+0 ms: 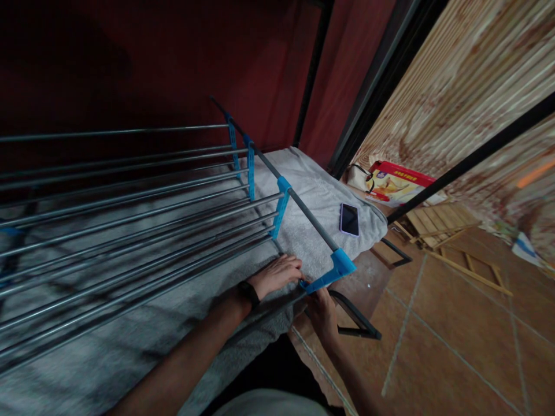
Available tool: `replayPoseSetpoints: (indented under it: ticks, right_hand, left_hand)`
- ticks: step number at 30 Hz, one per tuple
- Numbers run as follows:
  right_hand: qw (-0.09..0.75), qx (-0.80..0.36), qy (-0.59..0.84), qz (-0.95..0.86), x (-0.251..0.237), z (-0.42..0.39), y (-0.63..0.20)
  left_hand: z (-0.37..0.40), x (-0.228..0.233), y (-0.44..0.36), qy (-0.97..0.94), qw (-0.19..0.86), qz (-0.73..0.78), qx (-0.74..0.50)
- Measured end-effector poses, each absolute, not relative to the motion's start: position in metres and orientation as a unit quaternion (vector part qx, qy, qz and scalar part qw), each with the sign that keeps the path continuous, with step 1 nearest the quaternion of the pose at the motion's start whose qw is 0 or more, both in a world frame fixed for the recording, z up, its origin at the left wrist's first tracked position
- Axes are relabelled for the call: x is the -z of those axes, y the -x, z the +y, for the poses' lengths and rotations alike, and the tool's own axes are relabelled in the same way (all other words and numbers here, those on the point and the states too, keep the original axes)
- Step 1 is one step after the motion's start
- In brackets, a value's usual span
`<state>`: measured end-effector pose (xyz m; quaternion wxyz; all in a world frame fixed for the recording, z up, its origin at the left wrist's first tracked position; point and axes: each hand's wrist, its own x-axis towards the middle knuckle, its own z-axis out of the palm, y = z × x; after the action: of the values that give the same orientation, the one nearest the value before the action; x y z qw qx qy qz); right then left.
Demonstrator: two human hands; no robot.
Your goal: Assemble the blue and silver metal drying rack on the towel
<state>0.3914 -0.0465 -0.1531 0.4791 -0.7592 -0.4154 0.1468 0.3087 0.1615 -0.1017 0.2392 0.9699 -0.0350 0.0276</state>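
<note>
Blue plastic corner bracket (pixel 333 270) of the drying rack (pixel 130 231) sits at the towel's (pixel 312 190) near edge; right hand (pixel 323 312) fingers clamp it, left hand (pixel 277 274) fingers rest loosely curled beside. Looks mid-assembly; next needs steady seating pressure.

I read this as a home: drying rack (pixel 173 208) over a towel-covered bed (pixel 312 190), terracotta floor tiles (pixel 455 335), dark red wall (pixel 173 58), phone (pixel 349 219) lying out.
</note>
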Motion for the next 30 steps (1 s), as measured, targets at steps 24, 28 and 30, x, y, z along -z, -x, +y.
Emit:
replayPoseSetpoints:
  ticks: [24,28,30]
  right_hand:
    - [0.436,-0.098,0.739,-0.505,0.162,-0.048,-0.405]
    - [0.402,-0.057,0.737,-0.541,0.160,-0.050,-0.407]
    - [0.392,-0.033,0.735,-0.552,0.159,-0.047,-0.408]
  left_hand:
    - [0.147,0.095,-0.292,-0.842,0.368,0.394,-0.035]
    - [0.148,0.092,-0.306,-0.816,0.374,0.440,0.014]
    - [0.149,0.092,-0.315,-0.808,0.370,0.458,0.014]
